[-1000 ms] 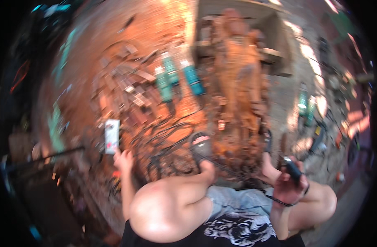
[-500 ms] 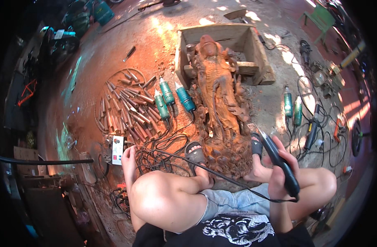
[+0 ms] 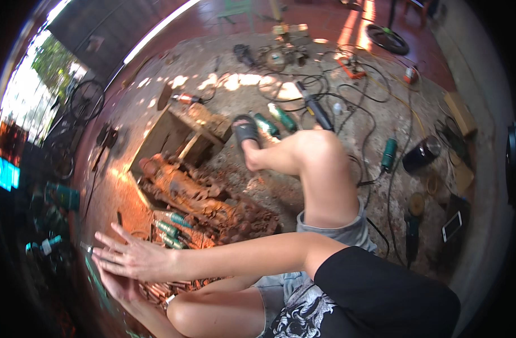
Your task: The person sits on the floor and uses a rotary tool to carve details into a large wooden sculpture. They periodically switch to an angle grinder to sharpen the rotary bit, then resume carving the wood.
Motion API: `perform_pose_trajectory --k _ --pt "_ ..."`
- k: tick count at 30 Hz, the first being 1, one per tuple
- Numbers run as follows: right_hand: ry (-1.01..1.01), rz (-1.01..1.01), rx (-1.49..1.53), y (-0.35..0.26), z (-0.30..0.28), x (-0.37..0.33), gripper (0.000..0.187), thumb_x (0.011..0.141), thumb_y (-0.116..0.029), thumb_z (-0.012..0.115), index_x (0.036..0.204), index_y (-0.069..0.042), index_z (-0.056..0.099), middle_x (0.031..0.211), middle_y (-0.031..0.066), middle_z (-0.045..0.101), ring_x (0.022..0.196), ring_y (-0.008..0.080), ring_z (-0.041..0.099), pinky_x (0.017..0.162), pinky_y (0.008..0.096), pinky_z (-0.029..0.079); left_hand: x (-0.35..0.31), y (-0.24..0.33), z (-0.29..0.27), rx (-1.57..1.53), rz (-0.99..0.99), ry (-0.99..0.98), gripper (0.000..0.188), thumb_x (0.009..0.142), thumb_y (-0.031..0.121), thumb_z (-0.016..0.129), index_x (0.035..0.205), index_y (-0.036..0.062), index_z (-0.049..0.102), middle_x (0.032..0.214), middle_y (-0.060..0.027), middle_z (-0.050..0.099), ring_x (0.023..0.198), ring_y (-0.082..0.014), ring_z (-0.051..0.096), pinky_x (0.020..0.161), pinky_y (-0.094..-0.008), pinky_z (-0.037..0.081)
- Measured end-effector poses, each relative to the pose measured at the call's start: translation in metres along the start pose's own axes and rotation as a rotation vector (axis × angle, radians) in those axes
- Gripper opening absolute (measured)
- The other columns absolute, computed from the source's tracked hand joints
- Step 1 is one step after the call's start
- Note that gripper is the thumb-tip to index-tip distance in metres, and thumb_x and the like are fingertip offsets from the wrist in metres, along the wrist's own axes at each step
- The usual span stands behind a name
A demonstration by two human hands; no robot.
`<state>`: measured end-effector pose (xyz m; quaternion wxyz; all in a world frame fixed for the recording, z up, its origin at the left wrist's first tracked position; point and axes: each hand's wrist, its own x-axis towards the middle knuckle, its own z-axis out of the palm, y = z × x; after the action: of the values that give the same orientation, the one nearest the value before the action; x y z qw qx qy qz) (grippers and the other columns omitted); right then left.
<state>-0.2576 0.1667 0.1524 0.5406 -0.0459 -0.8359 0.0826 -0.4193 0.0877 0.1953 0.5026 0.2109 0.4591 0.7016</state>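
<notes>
My right arm reaches across my body to the left. My right hand point(image 3: 138, 260) has its fingers stretched out and spread, its back toward me. Below it and partly behind it is my left hand point(image 3: 120, 286), with its fingers mostly hidden. Just past the fingertips shows a small, pale, metallic-looking tip point(image 3: 88, 248); what it belongs to is hidden by the hands. Beyond my arm a reddish-brown carved wooden figure point(image 3: 193, 191) lies on the floor, one end in a wooden box frame point(image 3: 151, 135). Beside it lie several green handheld power tools point(image 3: 167, 228).
Metal chisels point(image 3: 156, 293) lie under my arms, by my knee. Black cables point(image 3: 376, 101) spread over the floor at the right, among more green power tools point(image 3: 283, 117). A black-bodied tool point(image 3: 316, 110), a dark cylinder point(image 3: 421, 154) and a phone point(image 3: 452, 226) lie on the right side too.
My view has swung to the right. My right hand, which gripped a black tool with a metal tip, has crossed to my left hand and spread its fingers. The black tool's body no longer shows.
</notes>
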Motion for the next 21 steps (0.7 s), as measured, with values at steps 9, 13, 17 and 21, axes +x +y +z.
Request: perform_pose_trajectory --k 9,13,17,21 --pt "-0.081 0.375 -0.108 0.015 -0.153 -0.106 0.054 0.087 -0.014 0.063 0.139 -0.002 0.061 0.159 0.0263 0.041 0.151 0.0465 0.028 0.12 0.0605 0.026 -0.133 0.132 -0.168 -0.221 0.537 -0.058 0.029 0.107 0.042 0.053 0.123 0.0248 0.071 0.088 -0.0064 0.061 0.053 -0.014 0.044 0.044 -0.0266 0.036" --pt "-0.071 0.518 -0.06 0.018 -0.199 -0.152 0.049 0.075 -0.006 0.07 0.124 0.002 0.069 0.149 0.0219 0.056 0.147 0.0407 0.038 0.117 0.0559 0.035 -0.119 0.026 -0.077 -0.061 0.368 0.121 0.027 0.108 0.039 0.053 0.12 0.0212 0.069 0.088 -0.0063 0.061 0.055 -0.0139 0.047 0.047 -0.0263 0.039" --pt "-0.065 0.594 -0.018 0.015 -0.231 -0.202 0.041 0.08 -0.004 0.069 0.121 0.0 0.071 0.143 0.0191 0.062 0.144 0.0394 0.043 0.117 0.0518 0.039 -0.08 -0.046 0.009 0.024 0.213 0.078 0.025 0.108 0.036 0.052 0.116 0.0176 0.067 0.087 -0.0062 0.061 0.057 -0.0139 0.05 0.051 -0.0259 0.041" --pt "-0.096 0.622 -0.002 0.007 -0.255 -0.229 0.036 0.083 -0.002 0.066 0.119 -0.002 0.073 0.134 0.0159 0.068 0.134 0.0321 0.056 0.113 0.0435 0.047 -0.091 -0.013 0.025 0.014 0.218 -0.02 0.023 0.109 0.033 0.051 0.113 0.014 0.065 0.087 -0.0062 0.061 0.06 -0.0139 0.053 0.054 -0.0256 0.044"
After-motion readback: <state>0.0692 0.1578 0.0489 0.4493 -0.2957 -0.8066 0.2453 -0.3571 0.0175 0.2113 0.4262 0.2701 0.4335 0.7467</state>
